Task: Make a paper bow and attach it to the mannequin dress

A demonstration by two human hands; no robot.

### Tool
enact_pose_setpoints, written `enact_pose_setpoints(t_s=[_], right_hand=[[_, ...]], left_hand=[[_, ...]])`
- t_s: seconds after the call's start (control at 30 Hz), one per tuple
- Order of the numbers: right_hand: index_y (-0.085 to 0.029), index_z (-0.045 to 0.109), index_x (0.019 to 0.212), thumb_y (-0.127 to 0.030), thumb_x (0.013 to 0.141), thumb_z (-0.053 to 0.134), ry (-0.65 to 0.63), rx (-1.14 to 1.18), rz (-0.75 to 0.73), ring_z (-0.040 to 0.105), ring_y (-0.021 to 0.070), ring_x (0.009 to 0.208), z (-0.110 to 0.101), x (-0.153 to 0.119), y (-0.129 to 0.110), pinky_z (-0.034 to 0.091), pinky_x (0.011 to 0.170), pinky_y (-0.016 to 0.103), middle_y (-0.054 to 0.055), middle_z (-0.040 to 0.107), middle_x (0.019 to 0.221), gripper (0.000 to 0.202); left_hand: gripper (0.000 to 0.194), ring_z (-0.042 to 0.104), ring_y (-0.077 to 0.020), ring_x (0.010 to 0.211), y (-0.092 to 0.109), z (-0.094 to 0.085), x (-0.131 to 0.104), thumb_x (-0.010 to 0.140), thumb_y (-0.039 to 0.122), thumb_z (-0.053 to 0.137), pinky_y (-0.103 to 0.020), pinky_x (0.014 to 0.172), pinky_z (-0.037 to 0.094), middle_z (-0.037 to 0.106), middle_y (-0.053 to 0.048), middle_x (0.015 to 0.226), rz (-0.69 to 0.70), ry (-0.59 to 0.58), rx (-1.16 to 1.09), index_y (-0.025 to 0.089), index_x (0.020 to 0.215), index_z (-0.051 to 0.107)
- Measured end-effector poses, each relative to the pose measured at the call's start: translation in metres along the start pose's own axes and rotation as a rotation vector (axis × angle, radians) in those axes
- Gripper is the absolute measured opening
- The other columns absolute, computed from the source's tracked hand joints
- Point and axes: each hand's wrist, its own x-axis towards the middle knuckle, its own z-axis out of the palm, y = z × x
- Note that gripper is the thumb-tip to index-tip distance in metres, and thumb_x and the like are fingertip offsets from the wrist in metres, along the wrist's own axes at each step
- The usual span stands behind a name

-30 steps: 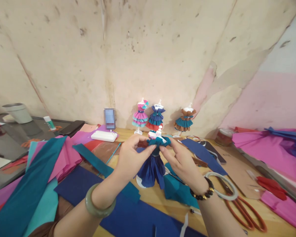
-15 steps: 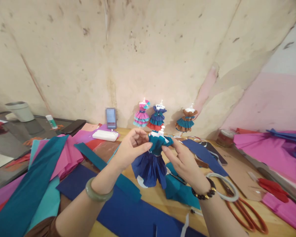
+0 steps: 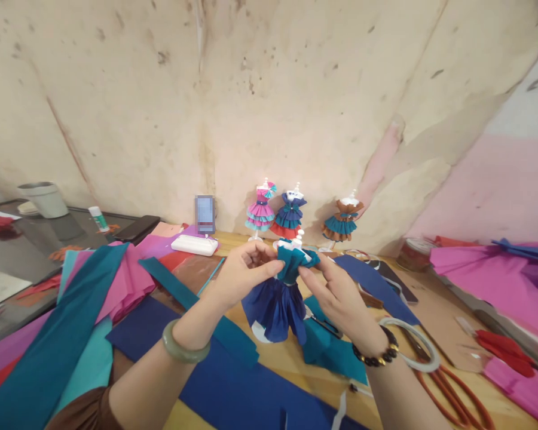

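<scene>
- Basically, your work sits straight ahead at 12 o'clock: a small dress form (image 3: 298, 237) on the desk (image 3: 316, 388), in a teal bodice (image 3: 289, 272) and a navy skirt (image 3: 275, 310).
- Between your two hands is where the bodice lies, at about 3 o'clock from your left fingers and 9 o'clock from your right fingers.
- Neither hand looks clearly nearer; both touch the bodice, one at each side.
- Your left hand (image 3: 240, 275) has its thumb against the near-left edge, with the other fingers curled behind. You cannot tell from this view whether they press the fabric or only steady it.
- Your right hand (image 3: 341, 295) pinches the loose, folded edge of the bodice between thumb and forefinger, at the 3 o'clock side of the chest.
- The form's long axis runs roughly upright but slants, its white top knob towards 1 o'clock and its round white base (image 3: 260, 332) towards 7 o'clock.
- Below your fingers, the skirt flares down towards 6 and 7 o'clock; scissors (image 3: 325, 322) lie just beside it at 4 o'clock, on teal material (image 3: 332, 352) under your right hand.
</scene>
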Motion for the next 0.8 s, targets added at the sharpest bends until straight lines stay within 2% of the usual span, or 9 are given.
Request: enact_pose_setpoints(t_s=[0.13,0.3,0.43,0.57,0.8], right_hand=[[-0.021,0.059,0.113,-0.037,0.094,0.045,-0.005,0.008,0.004,0.063,0.0206,0.091,-0.001,-0.002,0.007,0.048,0.082,0.030,0.005,0.068,0.102,0.028],[-0.022,0.061,0.110,-0.037,0.093,0.048,0.019,0.032,0.004,0.063,0.0214,0.096,-0.002,-0.008,0.017,0.049,0.086,0.031,0.006,0.068,0.106,0.026],[-0.023,0.062,0.107,-0.037,0.092,0.049,0.023,0.048,0.027,0.064,0.0217,0.096,0.001,-0.010,0.019,0.050,0.086,0.031,0.005,0.069,0.105,0.025],[-0.024,0.062,0.106,-0.038,0.091,0.050,0.047,0.055,0.055,0.064,0.0213,0.094,0.003,-0.011,0.017,0.051,0.083,0.031,0.004,0.069,0.101,0.024],[-0.024,0.063,0.100,-0.039,0.091,0.050,0.060,0.068,0.038,0.064,0.0211,0.096,0.002,-0.010,0.010,0.051,0.087,0.032,0.004,0.068,0.095,0.021]], left_hand=[[0.023,0.061,-0.0122,0.063,-0.003,-0.001,-0.001,0.079,0.037,0.067,-0.026,0.065,0.050,0.062,-0.001,0.067,-0.018,-0.057,0.002,0.015,0.076,0.061],[0.020,0.059,-0.0113,0.061,-0.012,-0.001,0.000,0.069,0.026,0.075,-0.023,0.060,0.045,0.064,-0.001,0.069,-0.005,-0.028,0.183,0.013,0.079,0.063],[0.019,0.057,-0.0106,0.057,-0.012,0.001,-0.001,0.068,0.025,0.075,-0.024,0.058,0.045,0.060,0.001,0.062,-0.028,-0.047,0.090,0.014,0.071,0.060],[0.026,0.058,-0.0118,0.058,-0.007,0.000,-0.001,0.069,0.032,0.075,-0.026,0.061,0.046,0.061,-0.001,0.062,-0.048,-0.102,-0.008,0.014,0.068,0.057],[0.037,0.056,-0.0102,0.058,-0.006,0.000,0.000,0.069,0.044,0.075,-0.024,0.059,0.044,0.059,0.000,0.063,-0.004,-0.112,-0.061,0.014,0.070,0.053]])
